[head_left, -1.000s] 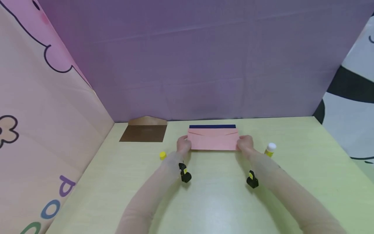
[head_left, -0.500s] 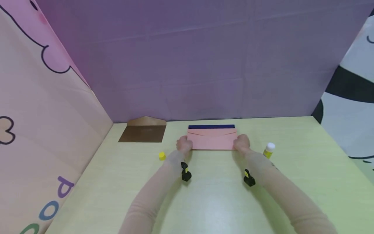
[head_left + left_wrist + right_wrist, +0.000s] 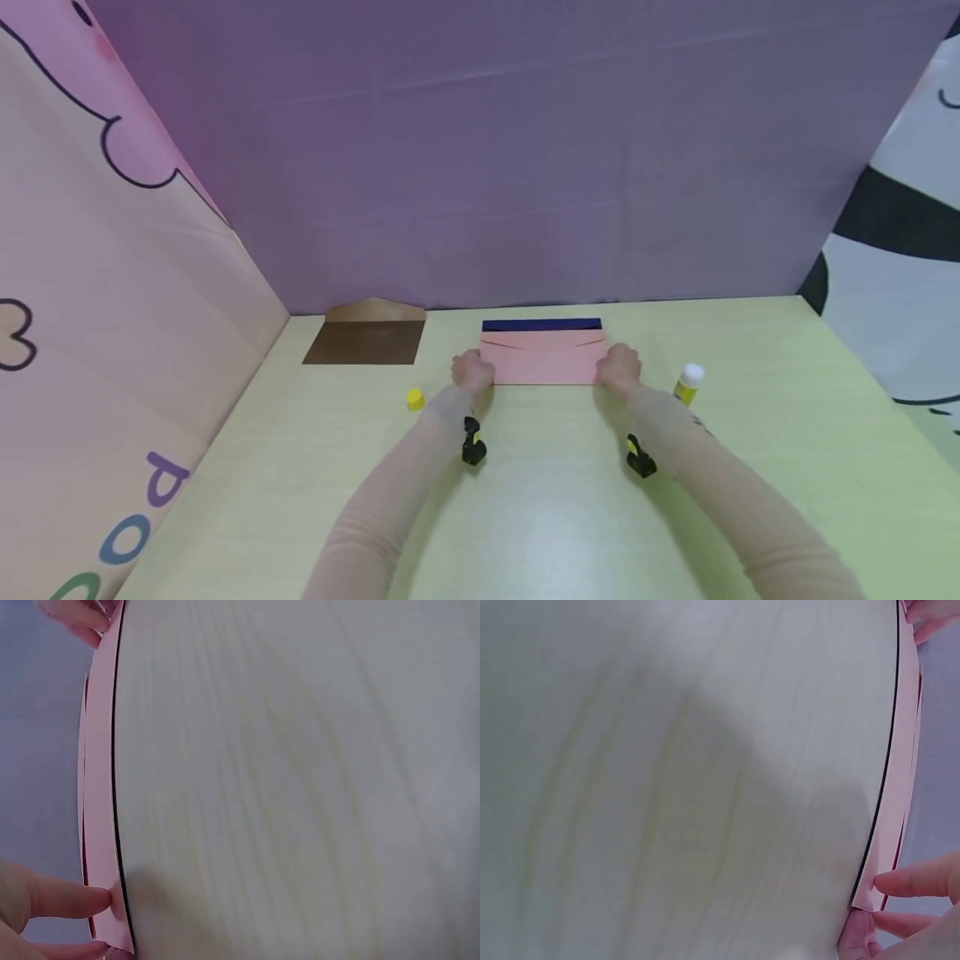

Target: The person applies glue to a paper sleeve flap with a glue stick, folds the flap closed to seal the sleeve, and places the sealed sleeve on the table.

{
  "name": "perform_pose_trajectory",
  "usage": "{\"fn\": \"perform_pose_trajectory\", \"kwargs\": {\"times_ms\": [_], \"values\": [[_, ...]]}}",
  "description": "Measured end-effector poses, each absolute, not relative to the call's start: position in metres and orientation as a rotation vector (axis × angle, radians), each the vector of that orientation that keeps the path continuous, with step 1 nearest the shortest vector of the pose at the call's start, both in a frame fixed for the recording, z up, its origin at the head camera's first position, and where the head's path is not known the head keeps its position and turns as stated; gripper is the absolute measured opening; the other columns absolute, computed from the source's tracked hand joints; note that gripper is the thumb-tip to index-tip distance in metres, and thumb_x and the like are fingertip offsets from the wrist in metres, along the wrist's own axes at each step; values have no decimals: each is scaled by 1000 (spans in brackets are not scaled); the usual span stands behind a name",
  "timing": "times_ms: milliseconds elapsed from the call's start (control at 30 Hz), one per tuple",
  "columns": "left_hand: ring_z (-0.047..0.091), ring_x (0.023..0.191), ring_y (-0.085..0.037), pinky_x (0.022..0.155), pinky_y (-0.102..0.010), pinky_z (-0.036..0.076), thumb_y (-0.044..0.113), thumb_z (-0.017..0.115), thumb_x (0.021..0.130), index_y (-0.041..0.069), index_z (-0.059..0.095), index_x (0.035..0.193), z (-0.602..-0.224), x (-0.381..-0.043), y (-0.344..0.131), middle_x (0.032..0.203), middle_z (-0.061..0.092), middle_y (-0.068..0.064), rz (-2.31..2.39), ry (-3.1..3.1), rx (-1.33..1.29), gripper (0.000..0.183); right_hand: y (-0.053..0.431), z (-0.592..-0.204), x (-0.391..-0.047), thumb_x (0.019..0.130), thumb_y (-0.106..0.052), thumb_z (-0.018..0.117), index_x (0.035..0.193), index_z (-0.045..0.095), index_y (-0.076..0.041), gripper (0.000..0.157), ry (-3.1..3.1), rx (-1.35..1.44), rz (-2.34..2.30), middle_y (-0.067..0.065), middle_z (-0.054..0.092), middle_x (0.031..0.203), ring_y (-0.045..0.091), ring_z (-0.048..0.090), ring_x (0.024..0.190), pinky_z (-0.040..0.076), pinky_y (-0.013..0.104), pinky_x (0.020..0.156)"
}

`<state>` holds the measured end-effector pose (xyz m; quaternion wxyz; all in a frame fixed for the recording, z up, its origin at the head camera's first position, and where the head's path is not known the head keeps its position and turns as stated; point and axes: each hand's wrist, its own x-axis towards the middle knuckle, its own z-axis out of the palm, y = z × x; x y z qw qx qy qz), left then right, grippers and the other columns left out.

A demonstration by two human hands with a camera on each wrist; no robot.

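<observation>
A pink envelope (image 3: pixel 545 362) lies near the far edge of the table, its flap line along the top. Just beyond it, a strip of dark blue paper (image 3: pixel 542 324) shows. My left hand (image 3: pixel 472 372) pinches the envelope's left end; in the left wrist view a finger (image 3: pixel 71 900) lies on the pink face near the corner. At the other end my right hand (image 3: pixel 620 368) pinches the right corner, with fingers (image 3: pixel 915 877) on the face and others at the edge in the right wrist view. A thin dark line runs along the near edge in both wrist views.
A brown envelope (image 3: pixel 363 342) with its flap raised lies at the back left. A small yellow cap (image 3: pixel 416 399) sits beside my left forearm. Right of my right wrist stands a yellow tube with a white end (image 3: pixel 687 383), like a glue stick. A purple backdrop (image 3: pixel 480 167) rises behind the table.
My right hand has moved slightly left, farther over the envelope's right end. A little more of the dark blue strip shows past the pink one. The left hand has barely moved.
</observation>
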<state>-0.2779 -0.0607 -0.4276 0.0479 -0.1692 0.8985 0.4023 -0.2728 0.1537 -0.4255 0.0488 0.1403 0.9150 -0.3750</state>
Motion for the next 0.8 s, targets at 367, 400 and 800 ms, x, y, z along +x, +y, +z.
{"fn": "perform_pose_trajectory", "kwargs": {"times_ms": [367, 400, 800], "values": [[44, 107, -35, 93, -43, 36, 7, 50, 83, 0, 50, 121, -431, -278, -62, 114, 45, -23, 1101, 2829, -432, 39, 154, -428, -273, 80, 0, 47, 83, 57, 12, 16, 2890, 322, -1033, 25, 52, 90, 40, 44, 94, 35, 49, 88], [44, 106, -35, 92, -43, 37, 7, 50, 83, 0, 51, 120, -431, -278, -63, 113, 45, -23, 1090, 2833, -420, 38, 154, -429, -273, 79, 0, 48, 82, 57, 12, 15, 2902, 306, -1021, 25, 52, 90, 40, 44, 94, 35, 49, 88], [41, 103, -34, 86, -43, 40, 7, 51, 82, -5, 49, 106, -416, -275, -70, 110, 42, -23, 1011, 2779, -340, 28, 154, -425, -269, 78, 2, 49, 100, 54, 15, 26, 2960, 169, -979, 29, 53, 95, 42, 41, 96, 36, 49, 86]]}}
